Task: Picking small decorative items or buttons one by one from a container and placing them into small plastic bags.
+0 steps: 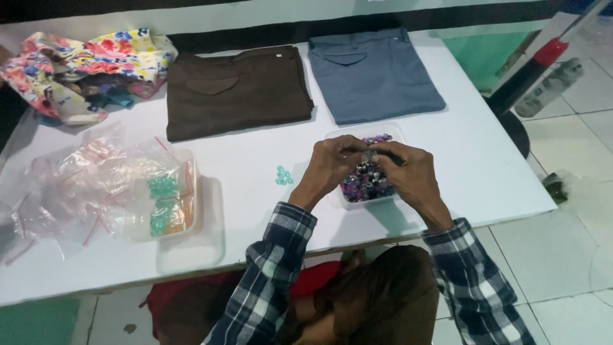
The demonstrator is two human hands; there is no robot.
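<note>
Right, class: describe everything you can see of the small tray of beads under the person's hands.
The tray of beads is a shallow, clear plastic container with rounded corners, resting flat on the white table just in front of the folded grey-blue trousers. It holds mixed purple, pink and silvery beads. The left hand and right hand meet above it, hiding its middle.

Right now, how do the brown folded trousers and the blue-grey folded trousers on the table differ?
The brown trousers are dark brown; the blue-grey trousers are a lighter slate blue. The brown pair lies further left, next to the crumpled floral cloth; the blue-grey pair lies to the right, just beyond the clear tub of beads under both hands. Both are folded flat, each with a flapped back pocket facing up.
</note>
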